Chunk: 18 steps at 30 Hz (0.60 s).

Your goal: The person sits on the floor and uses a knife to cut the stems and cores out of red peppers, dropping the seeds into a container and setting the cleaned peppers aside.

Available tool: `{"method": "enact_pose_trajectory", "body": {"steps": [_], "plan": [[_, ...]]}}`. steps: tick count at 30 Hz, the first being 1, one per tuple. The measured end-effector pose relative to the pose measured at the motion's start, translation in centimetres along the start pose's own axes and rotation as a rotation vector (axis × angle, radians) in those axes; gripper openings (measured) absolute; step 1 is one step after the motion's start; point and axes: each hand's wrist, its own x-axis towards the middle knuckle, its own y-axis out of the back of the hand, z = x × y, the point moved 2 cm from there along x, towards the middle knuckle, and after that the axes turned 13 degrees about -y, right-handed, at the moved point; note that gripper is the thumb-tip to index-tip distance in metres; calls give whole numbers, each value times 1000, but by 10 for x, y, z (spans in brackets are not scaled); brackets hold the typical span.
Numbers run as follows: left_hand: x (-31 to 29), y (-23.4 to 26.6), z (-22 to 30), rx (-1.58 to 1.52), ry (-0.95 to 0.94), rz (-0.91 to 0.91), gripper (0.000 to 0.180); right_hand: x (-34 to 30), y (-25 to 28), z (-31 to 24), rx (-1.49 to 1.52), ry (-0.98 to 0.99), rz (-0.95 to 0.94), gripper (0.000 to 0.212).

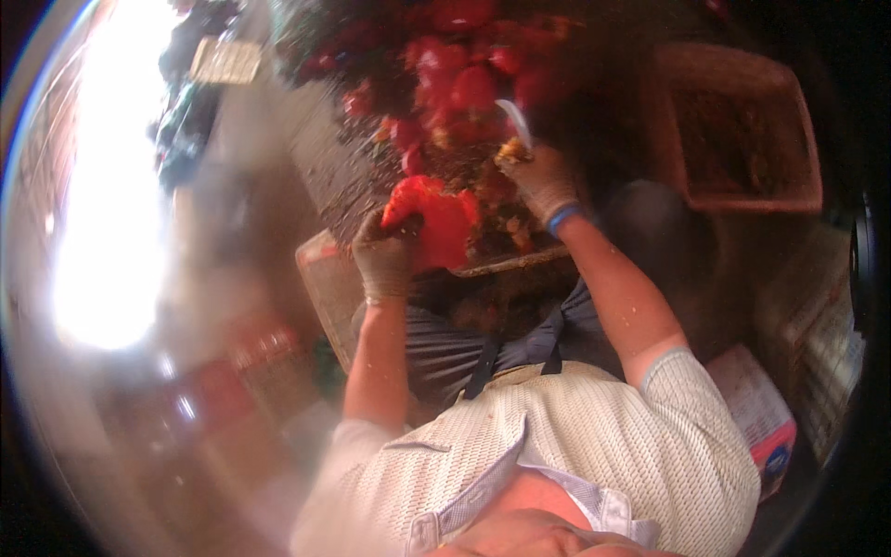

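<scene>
One ragged red piece (443, 226), curved blade (515, 121)

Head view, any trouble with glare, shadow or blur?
Head view: white glare washes out much of the left side; head view: the upper-right bin lies in shadow; head view: the red heap looks blurrier than the textured shirt.

Bright red pepper (444, 230), blue wristband (562, 218)
</scene>
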Motion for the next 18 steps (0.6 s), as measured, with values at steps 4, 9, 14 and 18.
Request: {"method": "enact_pose_trajectory", "body": {"steps": [4, 9, 14, 18], "plan": [[20, 89, -1, 330, -49, 57, 17, -22, -12, -6, 160, -60, -163, 31], [0, 217, -87, 103, -12, 487, 19, 14, -29, 31, 33, 12, -165, 30], [-91, 342, -174, 285, 160, 437, 35, -4, -47, 27, -367, 228, -59, 40], [-117, 335, -197, 1213, 190, 232, 53, 8, -56, 57, -595, 77, -138, 37]]}}
